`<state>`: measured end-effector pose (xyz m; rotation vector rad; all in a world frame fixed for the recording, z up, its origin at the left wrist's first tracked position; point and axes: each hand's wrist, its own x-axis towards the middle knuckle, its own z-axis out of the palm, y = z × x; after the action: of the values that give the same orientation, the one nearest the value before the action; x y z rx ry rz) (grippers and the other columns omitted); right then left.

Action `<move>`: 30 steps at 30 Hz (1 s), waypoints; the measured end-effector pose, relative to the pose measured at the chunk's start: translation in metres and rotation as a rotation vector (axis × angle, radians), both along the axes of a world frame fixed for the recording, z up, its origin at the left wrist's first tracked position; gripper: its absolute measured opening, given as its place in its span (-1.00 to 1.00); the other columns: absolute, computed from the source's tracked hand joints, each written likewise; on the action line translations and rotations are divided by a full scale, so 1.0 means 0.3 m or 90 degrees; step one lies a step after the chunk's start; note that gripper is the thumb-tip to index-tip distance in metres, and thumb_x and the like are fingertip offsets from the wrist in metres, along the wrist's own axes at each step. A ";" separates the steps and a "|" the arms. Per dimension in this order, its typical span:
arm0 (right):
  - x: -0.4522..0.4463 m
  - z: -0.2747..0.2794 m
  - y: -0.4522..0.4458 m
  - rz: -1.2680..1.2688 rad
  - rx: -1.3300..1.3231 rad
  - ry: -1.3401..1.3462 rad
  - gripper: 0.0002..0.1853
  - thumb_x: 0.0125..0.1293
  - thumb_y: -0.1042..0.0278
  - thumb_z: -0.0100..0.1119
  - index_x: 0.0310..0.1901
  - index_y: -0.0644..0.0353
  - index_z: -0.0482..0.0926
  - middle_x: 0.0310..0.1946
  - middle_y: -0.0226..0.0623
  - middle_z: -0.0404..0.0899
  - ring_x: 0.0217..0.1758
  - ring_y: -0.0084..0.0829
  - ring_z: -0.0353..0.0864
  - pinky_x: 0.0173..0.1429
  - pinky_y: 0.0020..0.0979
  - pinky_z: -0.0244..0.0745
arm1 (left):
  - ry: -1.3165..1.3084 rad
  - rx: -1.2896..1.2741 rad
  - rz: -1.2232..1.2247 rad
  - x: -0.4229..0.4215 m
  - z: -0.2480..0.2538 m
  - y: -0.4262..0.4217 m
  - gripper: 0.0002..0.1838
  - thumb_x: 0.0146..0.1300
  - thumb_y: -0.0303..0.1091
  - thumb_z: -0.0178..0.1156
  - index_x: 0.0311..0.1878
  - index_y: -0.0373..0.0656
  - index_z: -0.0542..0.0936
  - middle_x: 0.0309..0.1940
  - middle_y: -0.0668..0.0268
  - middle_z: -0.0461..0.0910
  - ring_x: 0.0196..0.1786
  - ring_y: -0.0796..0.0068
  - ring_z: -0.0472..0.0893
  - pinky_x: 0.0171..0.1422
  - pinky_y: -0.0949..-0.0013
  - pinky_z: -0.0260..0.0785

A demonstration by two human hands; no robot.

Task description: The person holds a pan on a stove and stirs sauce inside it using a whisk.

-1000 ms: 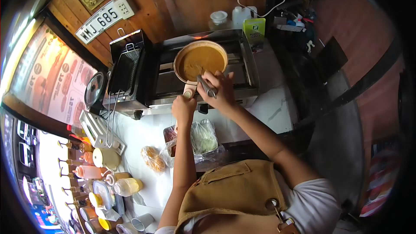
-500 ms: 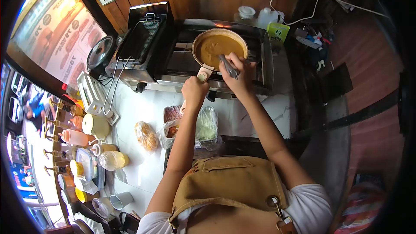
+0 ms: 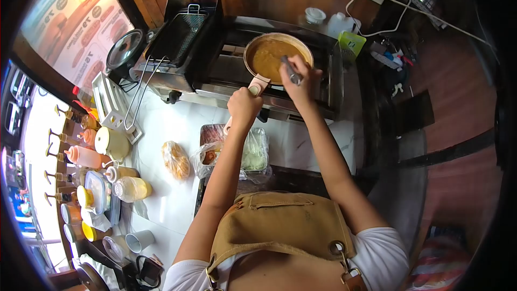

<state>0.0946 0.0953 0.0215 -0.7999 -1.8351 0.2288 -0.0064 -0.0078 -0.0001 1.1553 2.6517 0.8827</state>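
Observation:
A frying pan [image 3: 246,60] filled with thick brown sauce [image 3: 269,55] stands on the stove. My left hand [image 3: 245,109] is wrapped round its pale pink handle [image 3: 259,84], which points toward me. Over the pan's near right side, my right hand [image 3: 302,85] grips a grey-handled utensil [image 3: 291,72]. The utensil slants down into the sauce, so its working end is hidden and its exact kind cannot be told.
Left of the pan is a fryer with a wire basket [image 3: 180,35]. Nearer me lie a tray of shredded greens [image 3: 255,151] and a bagged orange-yellow food [image 3: 176,160]. Sauce bottles [image 3: 83,157] line the left side. A green pouch [image 3: 351,44] stands at the back right.
My right hand and the utensil have moved away from me, closer to the middle of the pan. My left hand keeps its hold on the handle. The camera view has shifted slightly.

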 end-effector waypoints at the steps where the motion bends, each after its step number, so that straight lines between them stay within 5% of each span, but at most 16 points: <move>1: 0.010 0.012 0.005 -0.023 -0.026 -0.005 -0.85 -0.08 0.30 0.18 -0.52 0.02 0.37 -0.67 -0.47 0.45 -0.53 -0.36 0.47 -0.26 -0.25 0.10 | -0.006 -0.002 -0.002 -0.001 -0.002 0.001 -0.79 -0.23 -0.33 0.10 -0.57 -0.31 0.54 -0.53 -0.02 0.54 -0.39 0.01 0.55 -0.26 0.14 0.40; 9: 0.021 0.105 -0.083 0.087 0.004 -0.083 -0.90 -0.08 0.32 0.15 -0.52 0.00 0.42 -0.66 -0.45 0.46 -0.51 -0.35 0.46 -0.29 -0.28 0.14 | -0.021 0.000 -0.011 0.006 0.001 -0.001 -0.74 -0.22 -0.29 0.11 -0.51 -0.32 0.55 -0.50 -0.04 0.53 -0.36 0.00 0.55 -0.24 0.14 0.39; 14: 0.027 0.022 0.028 -0.074 0.129 -0.109 -0.90 -0.10 0.28 0.16 -0.51 -0.03 0.44 -0.65 -0.49 0.45 -0.49 -0.38 0.43 -0.32 -0.29 0.08 | -0.021 0.012 -0.003 0.001 0.002 -0.002 -0.81 -0.22 -0.35 0.11 -0.56 -0.30 0.54 -0.53 0.00 0.54 -0.40 0.03 0.55 -0.28 0.16 0.40; 20: 0.111 0.083 -0.063 -0.173 0.052 -0.191 -0.87 -0.10 0.23 0.16 -0.47 -0.05 0.45 -0.64 -0.56 0.47 -0.41 -0.44 0.41 -0.25 -0.28 0.05 | -0.009 0.013 -0.015 -0.005 -0.003 0.000 -0.82 -0.22 -0.36 0.10 -0.56 -0.30 0.54 -0.54 0.00 0.53 -0.42 0.05 0.55 -0.31 0.17 0.40; 30: 0.085 0.116 -0.080 -0.167 0.040 -0.230 -0.87 -0.04 0.23 0.14 -0.46 -0.02 0.42 -0.65 -0.50 0.46 -0.42 -0.36 0.41 -0.25 -0.26 0.07 | -0.013 0.002 -0.011 0.000 0.004 -0.003 -0.81 -0.21 -0.35 0.11 -0.54 -0.30 0.55 -0.54 0.02 0.54 -0.43 0.06 0.56 -0.32 0.18 0.41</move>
<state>0.1202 0.0714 0.0564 -1.0789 -2.0334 -0.1521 -0.0064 -0.0088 0.0012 1.1622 2.6200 0.8920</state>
